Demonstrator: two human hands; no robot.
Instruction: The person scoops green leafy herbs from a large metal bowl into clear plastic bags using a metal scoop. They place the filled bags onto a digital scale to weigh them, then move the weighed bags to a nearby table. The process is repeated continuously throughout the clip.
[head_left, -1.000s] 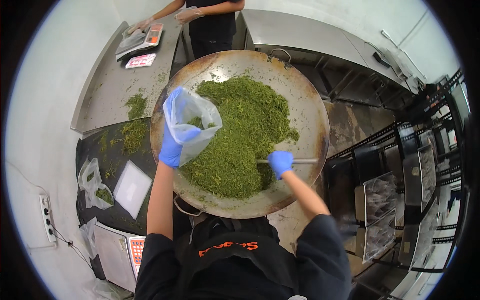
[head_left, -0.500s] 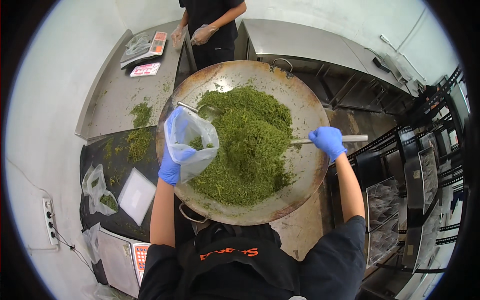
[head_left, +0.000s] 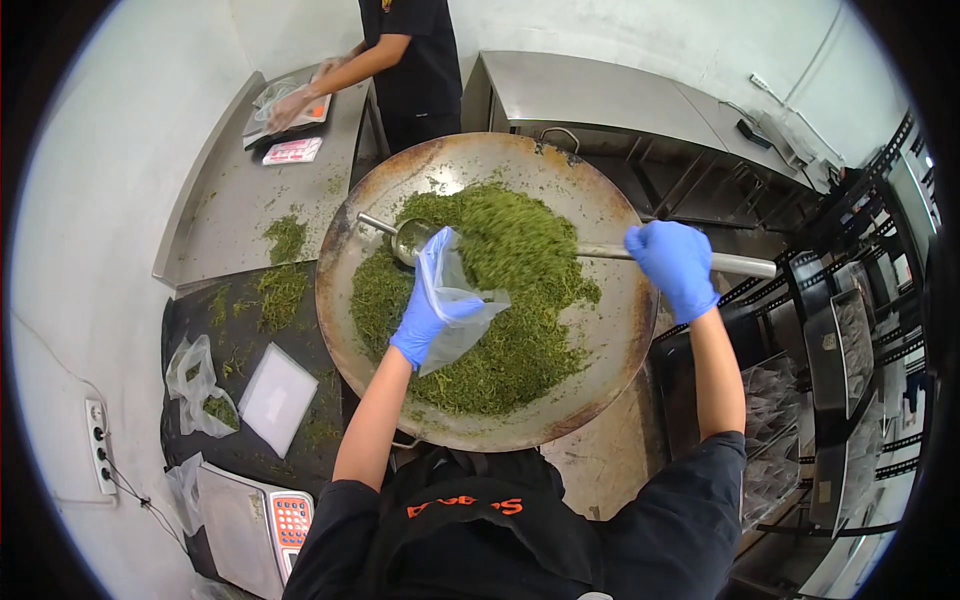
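Observation:
A wide metal wok (head_left: 600,385) holds a large heap of shredded green food (head_left: 480,375). My left hand (head_left: 424,318), in a blue glove, grips a clear plastic bag (head_left: 462,340) over the heap, its mouth spread. Over the wok's right rim, my right hand (head_left: 672,268), also gloved in blue, is closed round the long metal handle of a ladle (head_left: 605,251). The ladle's head is hidden under a raised, blurred load of the green shreds (head_left: 515,238) beside the bag. A second ladle (head_left: 408,240) rests in the wok at the upper left, near my left hand.
Across the wok a co-worker's gloved hands (head_left: 290,105) are at a scale (head_left: 325,108) on a steel table (head_left: 225,225). At left are a partly filled bag (head_left: 205,395), a stack of clear sheets (head_left: 280,398) and another scale (head_left: 240,525). Shelving with packed trays (head_left: 770,430) stands right.
My left hand and the bag have moved right, toward the raised load. The ladle is lifted, with my right hand slightly higher. The co-worker has reached left to the scale.

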